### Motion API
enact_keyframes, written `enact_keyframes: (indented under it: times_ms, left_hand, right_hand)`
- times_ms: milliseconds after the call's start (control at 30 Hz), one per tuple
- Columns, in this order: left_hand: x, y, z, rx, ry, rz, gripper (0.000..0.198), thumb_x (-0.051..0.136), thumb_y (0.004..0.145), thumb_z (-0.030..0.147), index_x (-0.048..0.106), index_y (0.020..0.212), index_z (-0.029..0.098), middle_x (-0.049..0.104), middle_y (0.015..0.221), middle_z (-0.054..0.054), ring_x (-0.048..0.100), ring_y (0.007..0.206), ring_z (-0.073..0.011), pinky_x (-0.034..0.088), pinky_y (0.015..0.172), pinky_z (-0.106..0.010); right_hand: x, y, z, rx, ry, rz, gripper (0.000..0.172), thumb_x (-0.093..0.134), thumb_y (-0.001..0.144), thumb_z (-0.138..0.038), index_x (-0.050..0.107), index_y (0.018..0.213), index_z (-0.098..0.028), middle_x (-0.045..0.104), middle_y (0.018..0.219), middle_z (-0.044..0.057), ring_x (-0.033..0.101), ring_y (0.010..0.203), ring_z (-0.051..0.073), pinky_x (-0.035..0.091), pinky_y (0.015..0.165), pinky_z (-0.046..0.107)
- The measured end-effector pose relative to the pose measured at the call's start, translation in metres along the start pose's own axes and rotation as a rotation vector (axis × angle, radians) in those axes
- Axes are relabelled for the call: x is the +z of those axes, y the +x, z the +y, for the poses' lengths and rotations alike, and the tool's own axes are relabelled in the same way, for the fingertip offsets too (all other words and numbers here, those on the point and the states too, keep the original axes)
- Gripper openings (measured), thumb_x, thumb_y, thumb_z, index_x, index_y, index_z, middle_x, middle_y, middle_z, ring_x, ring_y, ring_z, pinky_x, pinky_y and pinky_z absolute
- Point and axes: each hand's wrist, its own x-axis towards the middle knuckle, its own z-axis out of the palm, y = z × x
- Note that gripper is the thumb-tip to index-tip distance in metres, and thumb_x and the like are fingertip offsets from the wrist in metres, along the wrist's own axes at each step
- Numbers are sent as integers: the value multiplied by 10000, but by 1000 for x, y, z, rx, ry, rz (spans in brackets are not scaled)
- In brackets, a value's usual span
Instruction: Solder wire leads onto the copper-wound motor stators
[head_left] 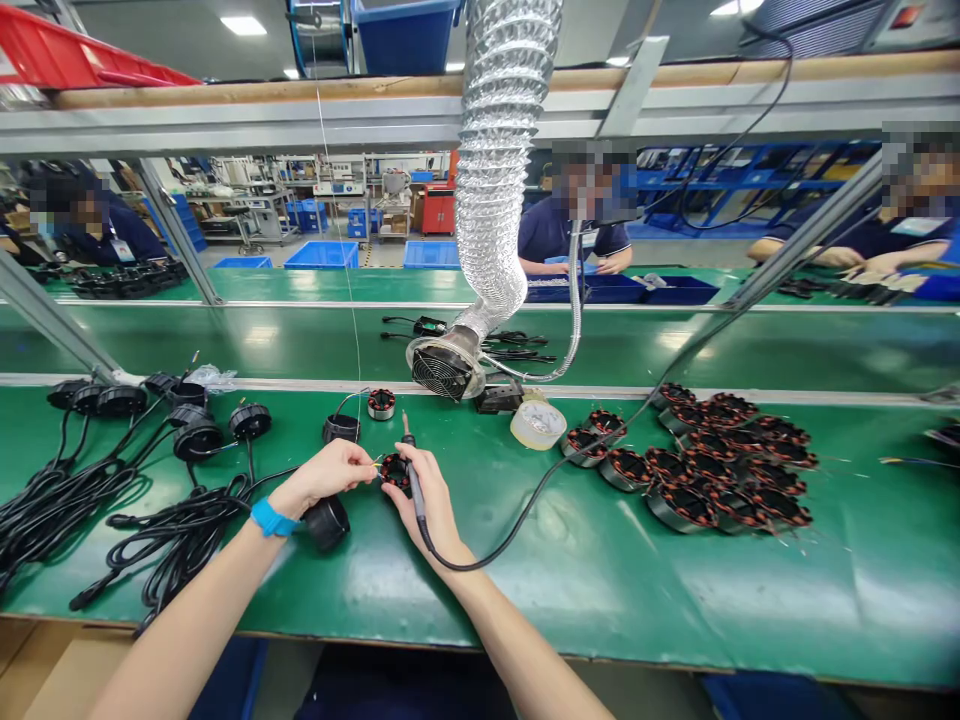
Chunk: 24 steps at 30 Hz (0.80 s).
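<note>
My left hand (337,470), a blue band at its wrist, is closed in a pinch on thin wire ends at the left side of a motor stator (394,472). My right hand (429,500) is closed around a soldering iron (412,478), its tip pointing up and away from me; the fingers and thumb also steady the stator. Beneath my left hand lies a black round housing (328,522). Another black housing (341,428) stands just behind it, and a second stator (381,404) sits farther back. A thin solder strand (352,290) hangs down from a spool (319,35) overhead.
A fume duct (495,150) with a fan (444,368) hangs ahead. Right of it are a tape roll (538,424) and many stators (720,460). Corded black housings (199,438) and cables (180,540) cover the left. The iron's cord (540,490) crosses rightward. Co-workers (574,230) sit opposite.
</note>
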Motion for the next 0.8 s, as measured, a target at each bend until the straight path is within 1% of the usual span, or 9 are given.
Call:
enact_keyframes:
  times_ms: [133, 200, 267, 333, 367, 433, 533, 667, 800]
  left_hand:
    - [-3, -1, -4, -8, -20, 3, 327, 666, 693, 452, 612, 669, 130, 499, 536, 26, 370, 494, -98, 269, 500, -247]
    - [-4, -1, -4, -12, -27, 8, 332, 669, 687, 456, 612, 661, 131, 496, 533, 27, 361, 494, -96, 261, 498, -246]
    - [-5, -2, -4, -11, -30, 11, 330, 671, 683, 456, 615, 657, 132, 497, 536, 27, 359, 496, -96, 258, 500, -248]
    - [-5, -2, -2, -16, -35, 14, 329, 673, 676, 455, 618, 649, 132, 501, 536, 26, 365, 500, -98, 261, 505, -248]
    - [-5, -2, -1, -22, -40, 16, 329, 674, 672, 455, 618, 643, 131, 502, 535, 24, 367, 501, -98, 262, 506, -248]
    - [-5, -2, 0, -42, -56, 15, 328, 675, 659, 453, 619, 633, 130, 506, 534, 22, 365, 496, -96, 257, 505, -248]
    - [-5, -2, 2, -62, -74, 12, 317, 678, 639, 442, 623, 627, 130, 511, 540, 20, 359, 490, -93, 252, 501, -249]
    - [-5, 0, -1, -42, -72, 5, 298, 660, 652, 422, 629, 625, 127, 504, 530, 20, 367, 492, -96, 263, 504, -248]
    - [-4, 1, -4, -41, -82, 1, 299, 653, 659, 419, 633, 639, 121, 521, 549, 12, 358, 487, -90, 248, 494, -245]
  right_hand:
    - [-1, 1, -2, -15, 14, 21, 576, 673, 770, -102, 506, 1300, -256, 590, 1121, 65, 613, 1013, 208, 517, 908, 347]
    - [-1, 2, -4, -23, 10, 56, 562, 695, 778, -144, 518, 1300, -249, 613, 1102, 64, 620, 1002, 209, 518, 904, 353]
    - [-3, 2, -8, -32, 14, 124, 424, 666, 830, -191, 576, 1242, -238, 653, 1035, 55, 642, 942, 197, 528, 869, 339]
    - [-6, 2, -12, -44, 34, 228, 228, 593, 895, -217, 649, 1116, -220, 692, 955, 49, 669, 861, 178, 540, 811, 311]
    - [-7, 1, -14, -53, 41, 279, 169, 560, 916, -222, 673, 1040, -209, 708, 916, 48, 682, 822, 171, 547, 779, 297]
    - [-11, -1, -17, -77, 35, 345, 177, 518, 932, -232, 688, 903, -193, 727, 835, 47, 698, 753, 168, 556, 716, 281]
    - [-13, -5, -19, -134, -17, 354, 254, 479, 931, -236, 676, 777, -190, 718, 710, 35, 695, 649, 169, 556, 642, 278]
    - [-12, -7, -20, -213, -71, 336, 268, 467, 919, -214, 671, 746, -192, 718, 675, 27, 689, 597, 161, 548, 603, 266]
    - [-11, -6, -22, -236, -90, 295, 252, 474, 919, -202, 668, 758, -190, 722, 685, 23, 691, 599, 154, 543, 606, 257]
